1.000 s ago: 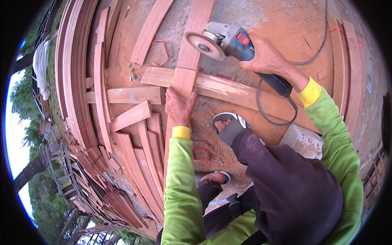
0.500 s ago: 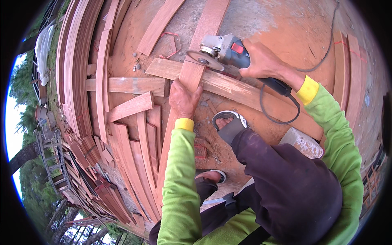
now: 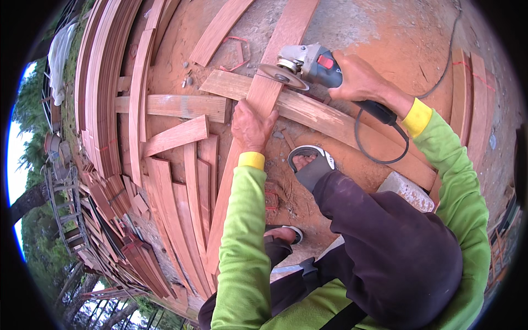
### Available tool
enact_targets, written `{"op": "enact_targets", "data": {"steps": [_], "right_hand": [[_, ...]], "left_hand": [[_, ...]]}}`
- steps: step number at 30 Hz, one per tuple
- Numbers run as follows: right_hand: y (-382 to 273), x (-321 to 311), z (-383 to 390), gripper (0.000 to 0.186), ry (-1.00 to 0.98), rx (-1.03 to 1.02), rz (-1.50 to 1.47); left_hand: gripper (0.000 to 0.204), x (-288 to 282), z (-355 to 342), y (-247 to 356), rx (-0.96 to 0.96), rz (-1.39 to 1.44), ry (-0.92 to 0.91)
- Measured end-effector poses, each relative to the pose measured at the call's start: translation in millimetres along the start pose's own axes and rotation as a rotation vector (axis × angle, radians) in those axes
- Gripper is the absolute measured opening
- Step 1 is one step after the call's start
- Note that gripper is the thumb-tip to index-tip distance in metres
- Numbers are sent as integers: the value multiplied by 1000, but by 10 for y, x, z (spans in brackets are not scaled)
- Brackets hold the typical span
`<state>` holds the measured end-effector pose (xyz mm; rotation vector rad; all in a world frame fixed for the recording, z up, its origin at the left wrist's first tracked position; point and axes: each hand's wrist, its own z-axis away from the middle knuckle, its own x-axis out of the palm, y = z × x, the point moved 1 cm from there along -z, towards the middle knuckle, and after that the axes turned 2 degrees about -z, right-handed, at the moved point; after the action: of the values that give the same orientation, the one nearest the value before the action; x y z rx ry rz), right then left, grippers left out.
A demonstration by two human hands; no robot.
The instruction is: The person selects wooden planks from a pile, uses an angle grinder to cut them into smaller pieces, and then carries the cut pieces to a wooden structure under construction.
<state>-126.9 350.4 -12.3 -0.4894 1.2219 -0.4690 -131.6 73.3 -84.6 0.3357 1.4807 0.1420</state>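
Note:
My right hand (image 3: 357, 78) is wrapped round the body of an angle grinder (image 3: 319, 65), which is grey and blue-grey with a red switch. Its cutting disc (image 3: 283, 77) sits at the top face of a long reddish wooden plank (image 3: 263, 94). Whether the disc has entered the wood I cannot tell. My left hand (image 3: 253, 127) grips that plank by its edges just nearer than the disc. Under it, crosswise, lies another board (image 3: 324, 116) with a scraped, paler face. The grinder's dark cord (image 3: 379, 160) loops down beside my right wrist.
Stacked long planks (image 3: 99, 82) line the left side. Shorter boards (image 3: 176, 135) lie loose left of my left hand. A concrete block (image 3: 406, 190) sits by my knee, near my sandalled foot (image 3: 308, 159). More planks (image 3: 470, 99) lie at the right, on reddish dirt.
The grinder, both hands and the plank appear slightly further right and higher in the view; the whole scene has shifted a little too. Both grips are unchanged.

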Motion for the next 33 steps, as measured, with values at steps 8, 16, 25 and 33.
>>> {"op": "enact_targets", "data": {"steps": [8,16,25,33], "right_hand": [[-9,-8,-12,52,-27,19,17],[-28,14,-39,52,-25,4,35],[-62,1,-118,55,-52,-5,68],[-80,9,-212,55,-84,15,62]], "left_hand": [[65,-11,-2,17,-17,16,-17],[65,-12,0,5,0,17,-12],[64,-51,-5,-3,-11,-33,-40],[63,-33,-2,-1,0,-7,-20]]}}
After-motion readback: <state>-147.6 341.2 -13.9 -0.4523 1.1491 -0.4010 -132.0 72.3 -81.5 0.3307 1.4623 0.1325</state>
